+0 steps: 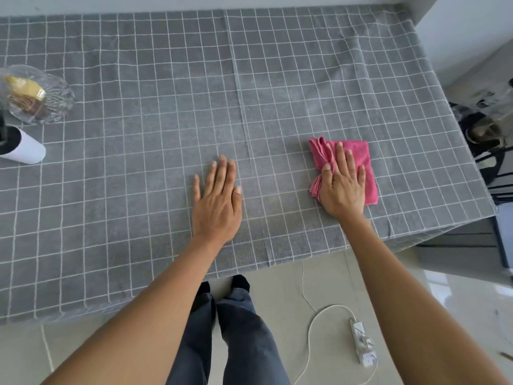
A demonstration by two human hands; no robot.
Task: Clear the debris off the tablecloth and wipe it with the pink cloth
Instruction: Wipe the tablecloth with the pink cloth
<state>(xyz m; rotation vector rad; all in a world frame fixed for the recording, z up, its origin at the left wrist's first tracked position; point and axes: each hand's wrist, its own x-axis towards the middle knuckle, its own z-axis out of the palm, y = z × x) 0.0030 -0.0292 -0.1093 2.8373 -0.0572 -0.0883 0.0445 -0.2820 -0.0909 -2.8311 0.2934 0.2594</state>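
A grey tablecloth (155, 112) with a white grid covers the table. The folded pink cloth (363, 159) lies on it near the front right corner. My right hand (342, 184) presses flat on the pink cloth, fingers straight and spread, with a fold of the cloth bunched against the thumb. My left hand (218, 195) lies flat on the bare tablecloth, palm down, a little left of the pink cloth, fingers straight. I see no loose debris on the tablecloth around my hands.
A clear glass dish (41, 93) holding yellow and brown scraps stands at the far left edge. Beside it is a white cylinder (26, 150) with a black top. A white power strip (361, 343) and cord lie on the floor. Dark items crowd the floor at right.
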